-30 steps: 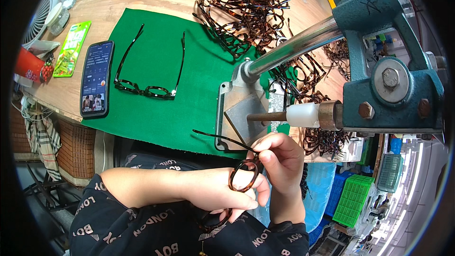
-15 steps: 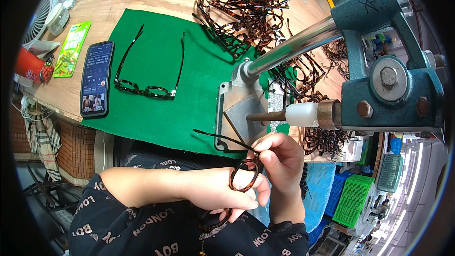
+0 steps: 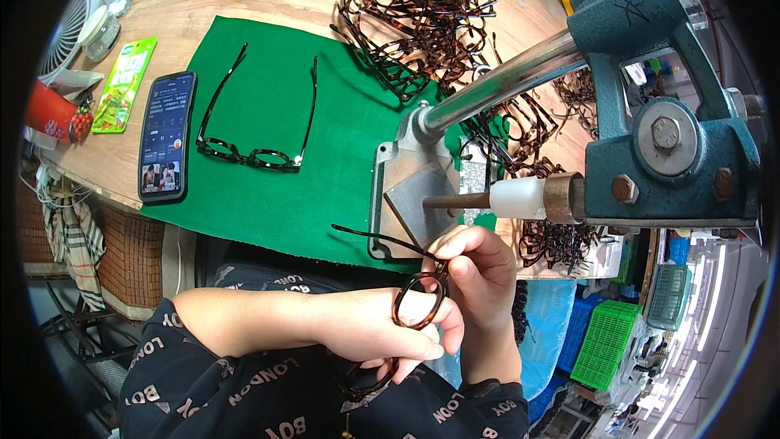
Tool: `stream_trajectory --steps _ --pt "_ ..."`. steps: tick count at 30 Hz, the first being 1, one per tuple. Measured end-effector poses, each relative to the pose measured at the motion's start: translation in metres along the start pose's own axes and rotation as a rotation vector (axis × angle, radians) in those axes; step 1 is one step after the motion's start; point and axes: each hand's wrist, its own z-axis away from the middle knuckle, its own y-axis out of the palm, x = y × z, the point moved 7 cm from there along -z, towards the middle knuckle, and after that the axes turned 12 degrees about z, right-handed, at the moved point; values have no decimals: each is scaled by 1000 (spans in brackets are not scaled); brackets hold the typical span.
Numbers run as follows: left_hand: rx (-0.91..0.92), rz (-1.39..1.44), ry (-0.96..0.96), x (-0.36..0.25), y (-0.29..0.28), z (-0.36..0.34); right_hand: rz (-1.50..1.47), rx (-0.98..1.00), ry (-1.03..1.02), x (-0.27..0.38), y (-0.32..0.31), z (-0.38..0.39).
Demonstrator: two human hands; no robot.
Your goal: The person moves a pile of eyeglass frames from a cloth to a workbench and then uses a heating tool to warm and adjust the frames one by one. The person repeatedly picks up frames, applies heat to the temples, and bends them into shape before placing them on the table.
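Observation:
A tortoiseshell eyeglass frame (image 3: 397,313) is held between both hands in front of my body, one rim above the other. My left hand (image 3: 388,327) reaches across from the left, its fingers closed around the frame near the bridge. Thumb and fingertips of my right hand (image 3: 479,272) pinch the upper corner, where a dark temple arm (image 3: 375,236) sticks out to the left. Just beyond that temple is the metal base (image 3: 422,187) of a green hand press (image 3: 642,122). The fingers hide the hinge.
Another eyeglass frame (image 3: 248,154) lies with temples unfolded on the green cloth (image 3: 325,187), beside a phone (image 3: 166,138). A tangled pile of tortoiseshell frames (image 3: 418,16) sits at the back. Left are a green snack packet (image 3: 123,85) and a red cup (image 3: 53,111); a green crate (image 3: 605,343) stands right.
My right hand has shifted very slightly at the frame's corner. Otherwise both hands keep the same hold, and a person's arm at the far top right has moved.

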Motion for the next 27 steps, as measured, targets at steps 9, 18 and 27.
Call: stream_trajectory --steps 9,18,27 --pt "-18 -5 5 2 -1 -1 37 -17 0 5 3 0" --pt "-29 14 7 2 0 0 107 -34 23 -1 4 -3" --pt "-6 -73 0 -7 3 -2 -59 -35 -78 7 4 -2"
